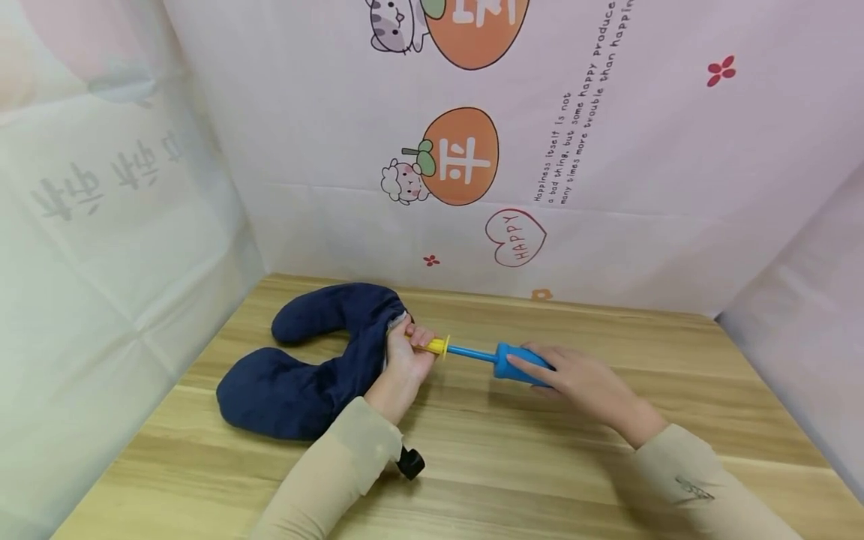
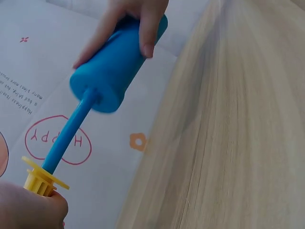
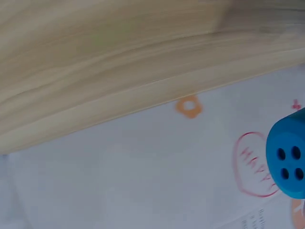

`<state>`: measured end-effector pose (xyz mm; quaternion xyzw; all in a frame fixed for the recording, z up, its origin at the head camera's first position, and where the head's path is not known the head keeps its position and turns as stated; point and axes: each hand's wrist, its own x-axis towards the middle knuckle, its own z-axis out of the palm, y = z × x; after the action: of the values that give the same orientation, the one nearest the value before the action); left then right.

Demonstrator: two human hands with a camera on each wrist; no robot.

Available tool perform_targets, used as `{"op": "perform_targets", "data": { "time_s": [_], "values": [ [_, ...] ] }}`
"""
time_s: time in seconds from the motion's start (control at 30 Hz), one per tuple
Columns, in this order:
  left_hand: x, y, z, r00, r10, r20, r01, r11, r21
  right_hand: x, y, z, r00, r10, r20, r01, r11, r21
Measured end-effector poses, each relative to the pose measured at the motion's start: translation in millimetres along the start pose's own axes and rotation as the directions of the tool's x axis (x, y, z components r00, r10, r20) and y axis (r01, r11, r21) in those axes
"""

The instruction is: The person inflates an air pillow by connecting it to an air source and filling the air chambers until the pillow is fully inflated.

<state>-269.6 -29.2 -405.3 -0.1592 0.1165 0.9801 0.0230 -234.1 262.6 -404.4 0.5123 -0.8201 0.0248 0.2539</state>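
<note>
A dark blue U-shaped neck pillow [image 1: 290, 397] lies on the left half of the table. At its curved right edge my left hand [image 1: 409, 356] grips the yellow nozzle end of a hand pump [image 2: 107, 71]. The pump's thin blue rod runs right from the yellow collar to a wide blue barrel. Around that barrel my right hand [image 1: 583, 379] has its fingers and thumb wrapped. In the right wrist view only the barrel's end [image 3: 289, 160], with several small holes, shows. Where the nozzle meets the pillow is hidden behind my left hand.
A black buckle [image 1: 409, 463] on a strap sticks out beneath my left sleeve. The wooden table [image 1: 540, 465] is bordered by white printed cloth [image 1: 324, 135] at the back and on both sides.
</note>
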Motion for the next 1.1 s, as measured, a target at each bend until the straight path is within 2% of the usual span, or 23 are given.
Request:
{"op": "perform_targets", "data": {
  "time_s": [0.27, 0.47, 0.53, 0.7, 0.93, 1.1],
  "values": [
    [2.2, 14.4, -6.0, 1.000, 0.005, 0.002, -0.005, 1.000, 0.001, -27.4, 13, -11, 1.000, -0.026, -0.015, 0.026, 1.000, -0.001],
    [3.3, 21.1, -10.7, 1.000, 0.002, 0.000, -0.002, 1.000, -0.016, -28.9, 9, -13, 0.999, -0.044, -0.008, 0.044, 0.999, -0.018],
    [3.3, 20.8, -12.2, 1.000, -0.009, 0.022, 0.009, 1.000, -0.013, -26.4, 6, -12, 0.999, -0.039, -0.013, 0.038, 0.999, -0.024],
    [2.9, 16.8, -14.0, 0.996, -0.013, 0.094, 0.011, 1.000, 0.019, -10.7, -3, -1, 0.999, 0.000, -0.041, 0.000, 1.000, -0.011],
    [1.5, 9.1, -13.3, 0.996, 0.003, 0.086, -0.003, 1.000, 0.001, 23.1, -22, 15, 0.998, 0.051, -0.035, -0.051, 0.999, 0.010],
    [1.1, 4.7, -14.6, 0.995, -0.007, 0.102, 0.003, 0.999, 0.040, 54.1, -35, 20, 0.995, 0.097, 0.005, -0.097, 0.995, 0.012]
  ]
}}
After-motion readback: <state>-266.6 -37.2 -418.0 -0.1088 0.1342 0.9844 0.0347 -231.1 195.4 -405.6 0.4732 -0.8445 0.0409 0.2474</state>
